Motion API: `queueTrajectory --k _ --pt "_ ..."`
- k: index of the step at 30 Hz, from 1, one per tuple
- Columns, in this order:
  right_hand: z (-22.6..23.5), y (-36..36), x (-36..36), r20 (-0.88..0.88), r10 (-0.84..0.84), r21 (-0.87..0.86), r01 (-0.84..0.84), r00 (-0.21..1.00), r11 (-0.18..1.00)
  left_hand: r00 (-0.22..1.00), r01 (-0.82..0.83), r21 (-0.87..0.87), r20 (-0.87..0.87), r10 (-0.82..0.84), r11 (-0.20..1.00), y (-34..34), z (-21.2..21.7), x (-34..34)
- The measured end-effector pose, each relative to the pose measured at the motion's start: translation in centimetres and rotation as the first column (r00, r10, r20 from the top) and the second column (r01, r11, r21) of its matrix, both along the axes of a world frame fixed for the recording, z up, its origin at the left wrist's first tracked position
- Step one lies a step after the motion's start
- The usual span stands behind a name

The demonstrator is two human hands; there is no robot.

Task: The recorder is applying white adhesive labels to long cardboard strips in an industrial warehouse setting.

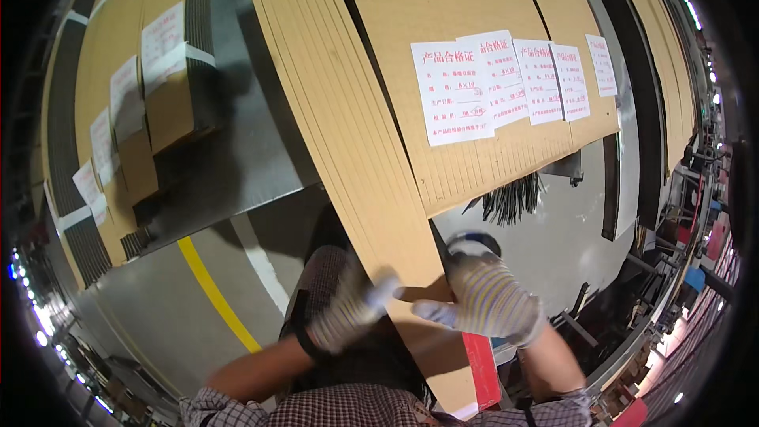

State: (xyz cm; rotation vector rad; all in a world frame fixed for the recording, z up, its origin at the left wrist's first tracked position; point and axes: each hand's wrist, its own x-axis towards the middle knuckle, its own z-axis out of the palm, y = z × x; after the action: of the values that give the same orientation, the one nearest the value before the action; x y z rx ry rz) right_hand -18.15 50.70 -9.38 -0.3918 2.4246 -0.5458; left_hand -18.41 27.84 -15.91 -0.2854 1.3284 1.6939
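A long stack of narrow cardboard pieces (360,138) runs from the top of the view down toward my body. Its near part is a flat tan panel (415,265), with a red patch (482,364) at the right edge by my waist. At the panel's left edge is my left hand (348,316), in a striped knit glove and blurred by motion. My right hand (494,292), gloved alike, is at the right edge. Its thumb stretches over the panel, casting a shadow, apart from the other fingers, whose tips are hidden.
Flat cardboard stacks with white labels (451,95) lie beyond, to the right. Strapped bundles (122,142) stand at left on a dark grey surface (237,166). Dark bristle-like strips (510,199) hang under the right stack. A yellow line (213,292) crosses the floor; frames and machinery stand at far right.
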Motion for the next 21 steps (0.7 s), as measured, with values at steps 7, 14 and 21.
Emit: queueTrajectory --k 7,14,21 --pt "-2.9 -1.3 0.1 0.023 -0.404 -0.206 0.4 0.915 0.893 0.983 -0.182 0.15 0.012 0.182 0.972 2.9 1.1 1.3" --pt "3.6 -0.1 1.3 -0.043 -0.38 -0.018 0.379 0.924 0.925 0.923 -0.304 -0.006 -0.249 0.293 0.953 1.1 1.8 3.0" --pt "11.3 -4.0 3.5 -0.131 0.356 -0.104 -0.37 0.925 0.923 0.987 0.159 0.067 0.012 -0.16 0.985 -6.8 9.6 6.9"
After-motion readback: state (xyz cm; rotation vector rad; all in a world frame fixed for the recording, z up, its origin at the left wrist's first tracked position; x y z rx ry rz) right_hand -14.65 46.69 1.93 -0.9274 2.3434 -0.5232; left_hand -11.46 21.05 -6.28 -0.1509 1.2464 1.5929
